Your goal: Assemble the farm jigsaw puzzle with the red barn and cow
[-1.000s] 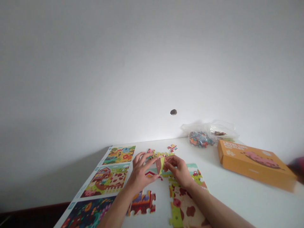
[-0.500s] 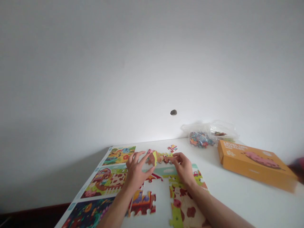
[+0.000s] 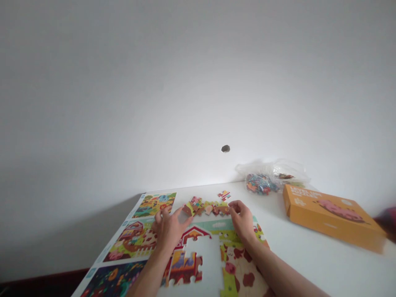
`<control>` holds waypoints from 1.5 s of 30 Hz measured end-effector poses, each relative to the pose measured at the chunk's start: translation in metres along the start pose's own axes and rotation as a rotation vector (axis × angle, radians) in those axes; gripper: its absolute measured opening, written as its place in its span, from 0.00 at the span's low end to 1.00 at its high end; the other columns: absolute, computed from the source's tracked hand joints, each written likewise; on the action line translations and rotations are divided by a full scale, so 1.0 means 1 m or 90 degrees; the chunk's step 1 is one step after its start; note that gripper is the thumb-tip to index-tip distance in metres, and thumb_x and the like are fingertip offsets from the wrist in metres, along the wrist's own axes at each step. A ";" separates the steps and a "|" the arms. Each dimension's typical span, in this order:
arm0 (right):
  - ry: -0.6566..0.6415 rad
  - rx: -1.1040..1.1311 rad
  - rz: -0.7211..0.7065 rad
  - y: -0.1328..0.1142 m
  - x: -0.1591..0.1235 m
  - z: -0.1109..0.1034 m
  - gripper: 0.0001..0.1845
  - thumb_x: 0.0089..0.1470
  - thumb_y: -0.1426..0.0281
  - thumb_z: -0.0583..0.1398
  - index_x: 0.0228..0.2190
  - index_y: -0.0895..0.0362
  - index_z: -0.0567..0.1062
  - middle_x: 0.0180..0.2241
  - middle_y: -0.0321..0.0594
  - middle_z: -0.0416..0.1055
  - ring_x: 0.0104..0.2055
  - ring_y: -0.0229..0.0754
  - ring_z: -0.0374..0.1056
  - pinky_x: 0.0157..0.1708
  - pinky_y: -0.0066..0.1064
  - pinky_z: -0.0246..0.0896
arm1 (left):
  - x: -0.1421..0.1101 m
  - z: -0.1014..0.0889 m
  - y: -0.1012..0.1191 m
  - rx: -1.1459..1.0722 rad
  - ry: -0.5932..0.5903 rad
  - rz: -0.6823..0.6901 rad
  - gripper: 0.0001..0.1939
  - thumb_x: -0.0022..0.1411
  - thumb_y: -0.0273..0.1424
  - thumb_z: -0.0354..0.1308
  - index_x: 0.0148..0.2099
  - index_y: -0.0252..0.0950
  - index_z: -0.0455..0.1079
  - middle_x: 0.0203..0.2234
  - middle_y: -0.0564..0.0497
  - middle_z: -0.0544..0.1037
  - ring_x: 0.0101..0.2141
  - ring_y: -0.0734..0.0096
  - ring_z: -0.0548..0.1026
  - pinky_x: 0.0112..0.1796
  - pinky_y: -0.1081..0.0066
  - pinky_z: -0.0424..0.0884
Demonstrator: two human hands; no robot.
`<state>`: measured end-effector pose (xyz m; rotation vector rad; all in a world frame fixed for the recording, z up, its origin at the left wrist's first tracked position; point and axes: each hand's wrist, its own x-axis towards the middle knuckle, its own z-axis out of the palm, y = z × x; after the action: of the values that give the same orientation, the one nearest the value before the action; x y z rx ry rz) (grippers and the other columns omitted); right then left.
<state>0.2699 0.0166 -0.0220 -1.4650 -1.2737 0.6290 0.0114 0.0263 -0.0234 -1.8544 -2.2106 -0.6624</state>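
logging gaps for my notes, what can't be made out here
All in the head view:
Left hand: its grip on the brown-and-green piece, too small to tell
Right hand: any contact at its fingertips, hidden by fingers
Picture sheet: partly behind left hand and forearm
Cow section: cut off by bottom edge
Bagged pieces: blurred behind plastic
Dark object: blurred, cut off by right edge

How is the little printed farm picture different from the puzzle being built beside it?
The printed farm picture looks unbroken where the left hand leaves it visible; the puzzle has a wide gap, showing white table.
The printed picture is flat on a sheet, with smooth borders; the puzzle has knobbed edges around its gap.
The printed picture is smaller; the puzzle is larger.
Both show a red barn and a brown-and-white cow.
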 end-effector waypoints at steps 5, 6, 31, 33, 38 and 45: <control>-0.020 -0.168 -0.013 -0.008 -0.003 -0.003 0.12 0.53 0.67 0.54 0.35 0.54 0.76 0.33 0.39 0.78 0.38 0.47 0.71 0.42 0.36 0.57 | 0.001 0.001 0.000 0.002 -0.025 -0.007 0.23 0.52 0.49 0.64 0.48 0.47 0.80 0.52 0.40 0.72 0.54 0.40 0.62 0.50 0.47 0.60; -0.018 -0.235 -0.028 -0.010 -0.004 -0.004 0.13 0.54 0.67 0.55 0.38 0.53 0.77 0.37 0.40 0.78 0.42 0.49 0.70 0.45 0.38 0.56 | 0.001 0.002 -0.001 0.004 -0.029 -0.009 0.22 0.52 0.50 0.63 0.47 0.47 0.80 0.53 0.40 0.71 0.55 0.39 0.61 0.51 0.46 0.60; -0.195 -0.439 -0.173 -0.020 -0.011 -0.004 0.19 0.58 0.61 0.58 0.50 0.46 0.75 0.57 0.36 0.71 0.56 0.55 0.61 0.52 0.45 0.49 | 0.000 -0.003 0.001 -0.012 -0.054 -0.012 0.23 0.53 0.52 0.61 0.49 0.52 0.78 0.52 0.41 0.73 0.55 0.37 0.61 0.50 0.43 0.60; -0.155 -0.454 -0.163 -0.020 -0.009 -0.006 0.17 0.60 0.63 0.56 0.48 0.48 0.76 0.54 0.39 0.73 0.54 0.54 0.63 0.51 0.44 0.51 | 0.000 -0.002 0.001 -0.012 -0.054 -0.014 0.23 0.53 0.51 0.61 0.49 0.51 0.79 0.52 0.41 0.73 0.55 0.36 0.61 0.49 0.42 0.60; -0.095 -0.570 -0.101 -0.019 0.001 -0.021 0.15 0.59 0.68 0.55 0.44 0.55 0.78 0.47 0.50 0.75 0.50 0.56 0.66 0.48 0.46 0.52 | 0.002 0.000 -0.001 -0.013 -0.064 -0.020 0.24 0.52 0.51 0.63 0.49 0.50 0.79 0.53 0.40 0.72 0.56 0.37 0.60 0.51 0.42 0.58; -0.177 -0.627 -0.078 -0.022 0.023 -0.024 0.14 0.62 0.68 0.54 0.36 0.57 0.79 0.40 0.50 0.78 0.48 0.55 0.69 0.49 0.48 0.53 | 0.001 -0.002 0.000 -0.010 -0.067 -0.013 0.23 0.52 0.51 0.63 0.48 0.50 0.79 0.54 0.41 0.72 0.56 0.37 0.60 0.51 0.43 0.57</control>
<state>0.2897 0.0270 0.0115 -2.0920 -2.0323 0.0839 0.0112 0.0262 -0.0209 -1.9179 -2.2989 -0.6019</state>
